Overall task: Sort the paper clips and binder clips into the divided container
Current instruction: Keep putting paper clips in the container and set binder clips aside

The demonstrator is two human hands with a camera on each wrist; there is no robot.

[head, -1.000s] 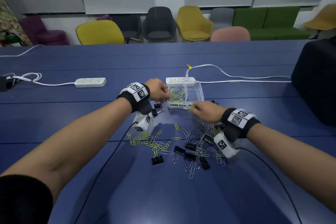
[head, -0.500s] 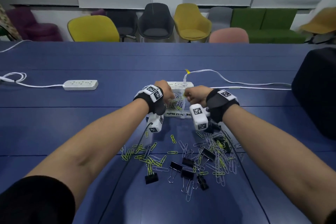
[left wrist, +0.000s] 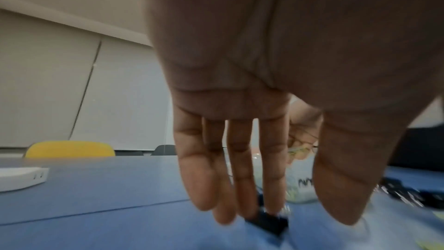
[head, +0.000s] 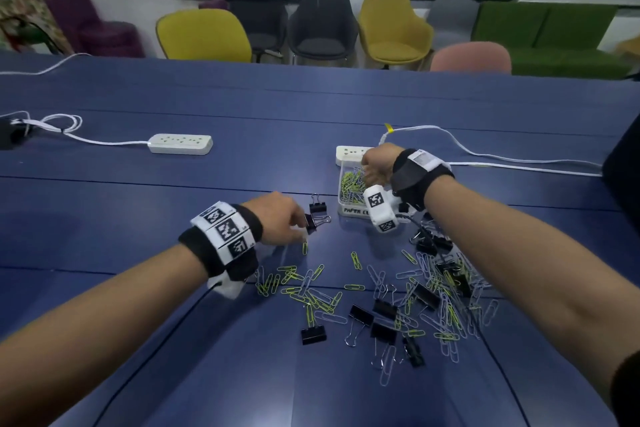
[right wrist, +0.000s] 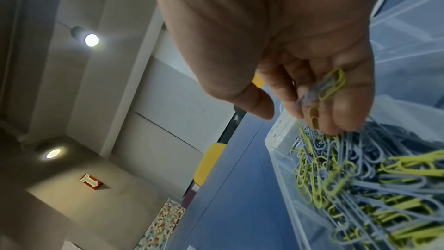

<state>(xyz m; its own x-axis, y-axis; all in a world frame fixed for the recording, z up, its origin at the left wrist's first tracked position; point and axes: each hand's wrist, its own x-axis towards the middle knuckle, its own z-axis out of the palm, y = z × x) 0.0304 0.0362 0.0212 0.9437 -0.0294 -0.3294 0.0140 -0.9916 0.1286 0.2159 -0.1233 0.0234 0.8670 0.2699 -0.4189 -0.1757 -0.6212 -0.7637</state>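
Observation:
A clear divided container (head: 350, 211) with a "PAPER CL" label stands on the blue table. Its left compartment holds green and grey paper clips (right wrist: 360, 178). My right hand (head: 370, 173) hovers over that compartment, and its curled fingers (right wrist: 298, 119) hold a few paper clips (right wrist: 332, 84). My left hand (head: 304, 228) is low on the table left of the container. Its straight fingers (left wrist: 310, 216) touch a black binder clip (head: 312, 222) (left wrist: 268, 222), the thumb apart from it. A second binder clip (head: 318, 207) stands just behind. Loose clips of both kinds (head: 415, 298) lie scattered nearer me.
Two white power strips (head: 180, 144) (head: 349, 152) lie on the table, the second right behind the container, with a white cable (head: 502, 159) running right. A black object (head: 623, 163) fills the right edge. Chairs line the far side.
My left hand has left the container and come down to the binder clip on the table to its left. My right hand rose from the pile to above the paper clip compartment.

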